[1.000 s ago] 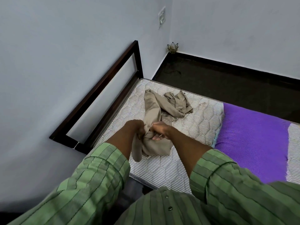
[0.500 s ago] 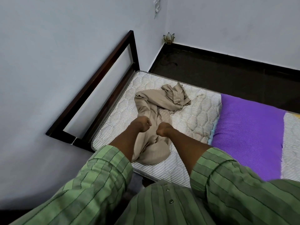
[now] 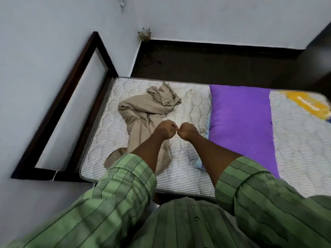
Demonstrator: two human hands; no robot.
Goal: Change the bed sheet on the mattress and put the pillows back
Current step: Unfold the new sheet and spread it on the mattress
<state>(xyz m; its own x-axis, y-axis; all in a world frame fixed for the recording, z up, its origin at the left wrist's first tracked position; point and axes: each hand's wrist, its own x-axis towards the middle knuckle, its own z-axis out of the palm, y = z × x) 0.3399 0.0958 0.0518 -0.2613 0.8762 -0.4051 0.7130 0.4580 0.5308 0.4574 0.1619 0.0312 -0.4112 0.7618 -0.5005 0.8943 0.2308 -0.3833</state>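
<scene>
Beige sheet (image 3: 143, 119) lies bunched on the bare striped mattress (image 3: 111, 133), headboard end; purple pillow (image 3: 240, 122) to its right. Step looks like finding an edge: pull corners apart, don't drag the wad. Left hand (image 3: 163, 130) and right hand (image 3: 188, 130) fisted, knuckles nearly touching above the mattress; can't tell whether they pinch cloth.

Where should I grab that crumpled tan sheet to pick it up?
Judging by its pose, grab the tan sheet by the bunched, raised end nearest the far mattress edge, coming from above. Those folds stand up; the rest lies flat.
</scene>
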